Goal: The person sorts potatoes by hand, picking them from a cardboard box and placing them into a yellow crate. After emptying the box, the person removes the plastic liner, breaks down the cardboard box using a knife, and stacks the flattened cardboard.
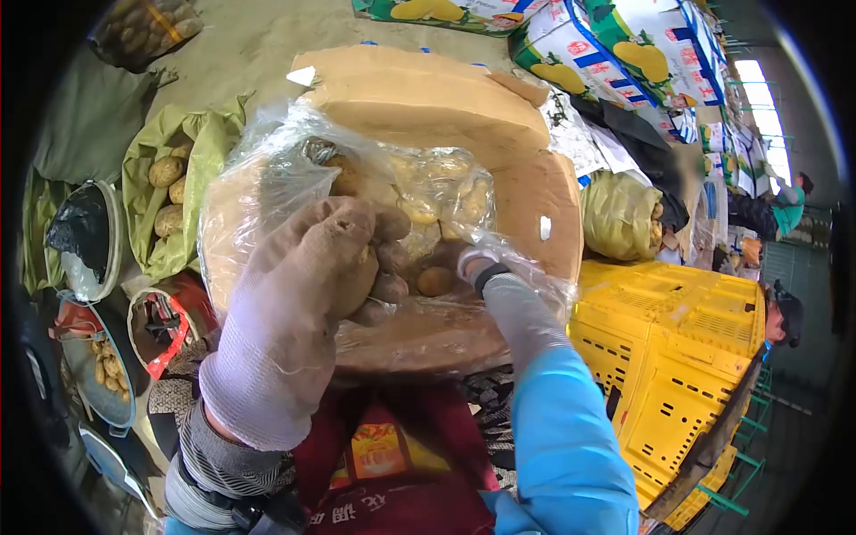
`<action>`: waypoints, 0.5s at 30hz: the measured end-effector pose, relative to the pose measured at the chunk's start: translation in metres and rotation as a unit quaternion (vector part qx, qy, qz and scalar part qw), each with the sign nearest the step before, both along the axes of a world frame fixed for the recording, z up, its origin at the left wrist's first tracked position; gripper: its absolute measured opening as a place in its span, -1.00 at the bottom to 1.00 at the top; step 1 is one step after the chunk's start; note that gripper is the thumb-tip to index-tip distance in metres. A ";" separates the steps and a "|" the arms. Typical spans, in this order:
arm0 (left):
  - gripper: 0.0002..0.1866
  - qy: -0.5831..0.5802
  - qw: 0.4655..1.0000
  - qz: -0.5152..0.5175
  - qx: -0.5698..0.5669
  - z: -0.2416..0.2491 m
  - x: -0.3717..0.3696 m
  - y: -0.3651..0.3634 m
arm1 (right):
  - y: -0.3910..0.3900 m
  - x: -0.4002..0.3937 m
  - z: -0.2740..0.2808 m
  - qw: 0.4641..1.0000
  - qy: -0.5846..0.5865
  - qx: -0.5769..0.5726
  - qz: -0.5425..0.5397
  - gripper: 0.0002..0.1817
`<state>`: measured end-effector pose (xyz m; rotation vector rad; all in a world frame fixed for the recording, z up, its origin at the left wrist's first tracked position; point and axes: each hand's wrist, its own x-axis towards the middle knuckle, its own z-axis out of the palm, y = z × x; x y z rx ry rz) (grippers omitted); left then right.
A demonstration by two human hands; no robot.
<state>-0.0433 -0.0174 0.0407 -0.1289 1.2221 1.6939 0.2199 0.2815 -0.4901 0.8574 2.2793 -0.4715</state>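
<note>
My left hand [303, 259], in a dirty whitish knit glove, is over the left half of an open cardboard box [419, 89]. Its fingers are curled, and whatever they may hold is hidden. Clear plastic film [259, 187] lines the box and hangs over its left side. Beneath the film lie several potatoes [450, 165]. One brown potato [435, 281] shows between my two hands. My right hand [475, 262] reaches into the right side of the box; only its glove cuff and wrist show clearly, and its fingers are hidden.
Left of the box stand a green sack of potatoes [169, 192], a red-and-white bag [165, 325] and a bucket with small potatoes [102, 406]. Yellow crates [669, 330] and another green sack [620, 218] are at right. Printed potato cartons [615, 53] stand behind; people are at far right.
</note>
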 end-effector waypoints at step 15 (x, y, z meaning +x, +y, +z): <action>-0.68 -0.044 0.994 0.063 0.083 -0.026 0.014 0.006 | -0.046 -0.091 0.378 0.572 0.197 -0.666 -0.437 -0.60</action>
